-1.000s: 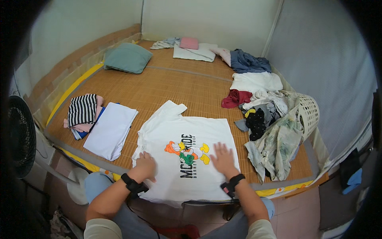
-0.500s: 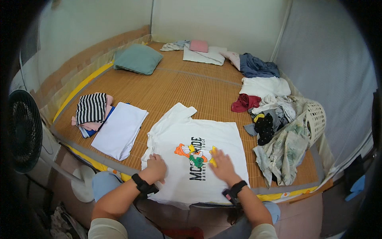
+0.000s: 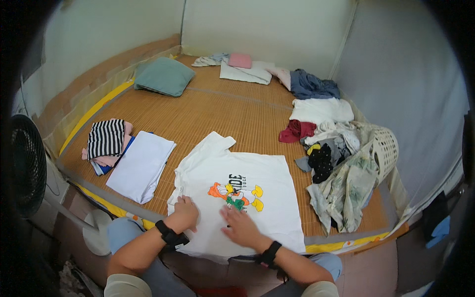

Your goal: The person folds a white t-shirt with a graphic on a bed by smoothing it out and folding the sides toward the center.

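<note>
A white T-shirt with a printed cartoon duck and dark lettering lies spread on the bamboo mat, its lower edge at the front of the bed. My left hand rests on the shirt's left side, fingers bent a little and thumb apart. Over the middle of the shirt, my right hand lies flat with its fingers out, just below the duck and covering part of the lettering. Left of the shirt is a folded white garment, beside a folded stack topped by a black-and-white striped garment.
A heap of mixed clothes spills from a tipped cream laundry basket at the right. A green pillow lies at the far left of the bamboo mat. An electric fan stands at the left.
My right hand has slid left and toward me across the shirt, off the duck's feet. The left hand stays at the shirt's left side. The whole view has shifted slightly.
</note>
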The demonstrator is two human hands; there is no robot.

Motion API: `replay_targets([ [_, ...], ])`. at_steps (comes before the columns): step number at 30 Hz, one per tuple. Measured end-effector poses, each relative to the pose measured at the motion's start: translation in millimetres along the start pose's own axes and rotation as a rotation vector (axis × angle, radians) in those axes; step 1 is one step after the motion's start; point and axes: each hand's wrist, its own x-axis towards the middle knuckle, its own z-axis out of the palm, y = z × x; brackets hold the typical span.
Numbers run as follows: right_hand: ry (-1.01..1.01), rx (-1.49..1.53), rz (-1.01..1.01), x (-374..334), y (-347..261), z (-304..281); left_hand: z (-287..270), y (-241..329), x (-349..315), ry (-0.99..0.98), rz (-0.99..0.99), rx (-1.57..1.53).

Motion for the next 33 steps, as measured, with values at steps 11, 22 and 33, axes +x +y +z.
replay_targets([
  [11,0.140,-0.122,0.569,-31.2,127.9,-62.0,-7.1,4.8,0.7,-0.023,-0.019,0.066],
  [22,0.082,-0.059,0.428,-25.2,110.4,-4.9,-10.0,4.9,-4.1,-0.011,0.041,-0.023],
  [33,-0.100,0.053,0.077,-9.8,13.6,-18.7,1.4,-2.9,-3.8,-0.013,-0.011,-0.014],
])
